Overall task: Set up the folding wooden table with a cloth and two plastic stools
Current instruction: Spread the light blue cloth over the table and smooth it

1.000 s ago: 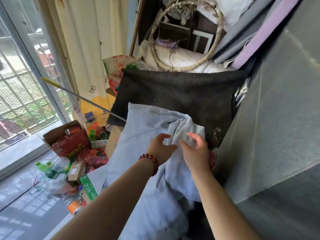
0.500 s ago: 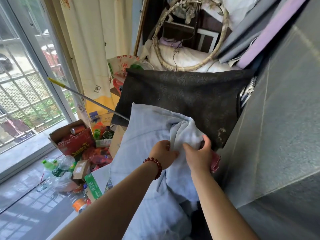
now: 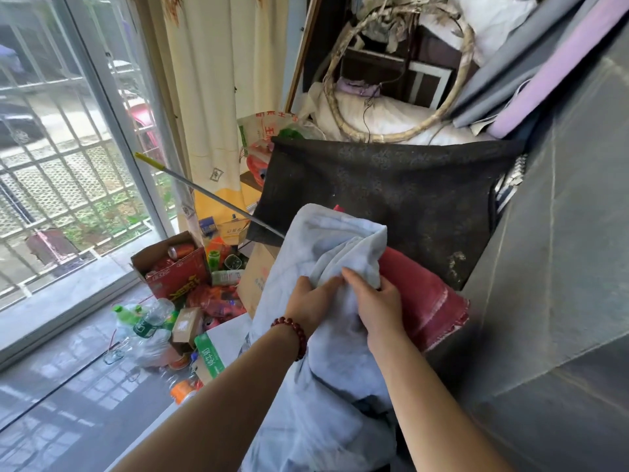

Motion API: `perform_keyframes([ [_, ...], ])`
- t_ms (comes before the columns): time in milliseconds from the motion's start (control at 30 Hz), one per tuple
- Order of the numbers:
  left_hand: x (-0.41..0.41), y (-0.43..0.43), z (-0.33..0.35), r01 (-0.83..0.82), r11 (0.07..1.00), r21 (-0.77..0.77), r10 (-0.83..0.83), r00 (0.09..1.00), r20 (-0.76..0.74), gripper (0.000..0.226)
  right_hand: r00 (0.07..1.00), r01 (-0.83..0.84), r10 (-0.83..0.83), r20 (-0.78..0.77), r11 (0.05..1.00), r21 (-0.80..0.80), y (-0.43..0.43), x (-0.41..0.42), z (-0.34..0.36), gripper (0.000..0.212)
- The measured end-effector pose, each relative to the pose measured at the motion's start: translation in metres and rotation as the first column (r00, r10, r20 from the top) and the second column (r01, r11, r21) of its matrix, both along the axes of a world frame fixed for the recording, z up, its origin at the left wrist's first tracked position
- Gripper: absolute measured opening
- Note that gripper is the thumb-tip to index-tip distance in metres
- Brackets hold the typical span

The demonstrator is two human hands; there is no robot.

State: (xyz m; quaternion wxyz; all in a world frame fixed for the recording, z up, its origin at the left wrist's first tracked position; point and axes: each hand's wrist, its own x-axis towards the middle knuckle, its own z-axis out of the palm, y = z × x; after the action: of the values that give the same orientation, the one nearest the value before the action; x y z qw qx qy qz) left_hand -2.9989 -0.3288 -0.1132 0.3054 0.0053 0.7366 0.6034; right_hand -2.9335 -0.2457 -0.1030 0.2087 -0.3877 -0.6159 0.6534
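Now, centre frame: left hand [image 3: 311, 301] and right hand [image 3: 377, 304] each clench a bunched fold of the pale blue cloth [image 3: 326, 240], which billows above the fists and hangs below them. Pulled back since a second ago, it uncovers a red object [image 3: 418, 287] just right of the grip, with a black sheet [image 3: 391, 185] behind. The cloth is probably being fetched for the table.

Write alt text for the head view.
The left hand and right hand grip a bunched pale blue cloth over a red object, in front of a black board. A cardboard box, cans and bottles litter the floor by a barred window.
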Motion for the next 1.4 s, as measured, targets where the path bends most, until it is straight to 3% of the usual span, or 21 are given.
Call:
perform_keyframes([
  [167,-0.005,-0.046,-0.006,0.033,0.999,-0.026,-0.035,0.997,-0.064,0.051,0.999,-0.015,0.008,0.051,0.991,0.134,-0.042,-0.004,-0.006,0.017],
  [267,-0.006,-0.071,-0.007,0.044,0.999,-0.017,-0.045,0.994,-0.097,0.052,0.998,-0.051,0.047,0.039,0.993,0.105,-0.066,-0.005,-0.006,0.014],
  [400,-0.007,-0.103,-0.013,0.079,0.996,-0.041,-0.083,0.988,-0.132,0.036,0.999,-0.053,0.052,0.01,0.993,0.105,-0.096,-0.007,-0.01,0.019],
  [567,-0.005,-0.138,-0.026,0.093,0.995,-0.038,-0.098,0.986,-0.139,0.075,0.999,-0.042,0.042,0.008,0.997,0.057,-0.127,-0.004,-0.016,0.011],
  [700,0.003,-0.158,-0.026,0.077,0.995,-0.061,-0.086,0.985,-0.151,0.037,0.997,-0.073,0.071,0.026,0.995,0.069,-0.147,-0.001,-0.021,0.016],
  [833,0.013,-0.172,-0.029,0.049,0.996,-0.068,-0.06,0.986,-0.159,0.029,0.992,-0.112,0.108,0.059,0.992,0.055,-0.155,0.001,-0.02,0.004],
  [1000,0.021,-0.179,-0.03,0.055,0.993,-0.106,-0.071,0.986,-0.151,0.053,0.979,-0.18,0.17,0.114,0.98,0.081,-0.156,0.006,-0.023,0.014],
  [1200,0.056,-0.158,-0.018,-0.012,0.987,-0.162,-0.013,0.988,-0.153,0.062,0.958,-0.257,0.242,0.152,0.963,0.086,-0.136,0.044,-0.023,0.029],
  [1400,0.12,-0.127,-0.014,-0.04,0.993,-0.116,0.034,0.998,-0.048,0.075,0.936,-0.325,0.308,0.172,0.943,0.077,-0.099,0.103,-0.015,0.014],
])
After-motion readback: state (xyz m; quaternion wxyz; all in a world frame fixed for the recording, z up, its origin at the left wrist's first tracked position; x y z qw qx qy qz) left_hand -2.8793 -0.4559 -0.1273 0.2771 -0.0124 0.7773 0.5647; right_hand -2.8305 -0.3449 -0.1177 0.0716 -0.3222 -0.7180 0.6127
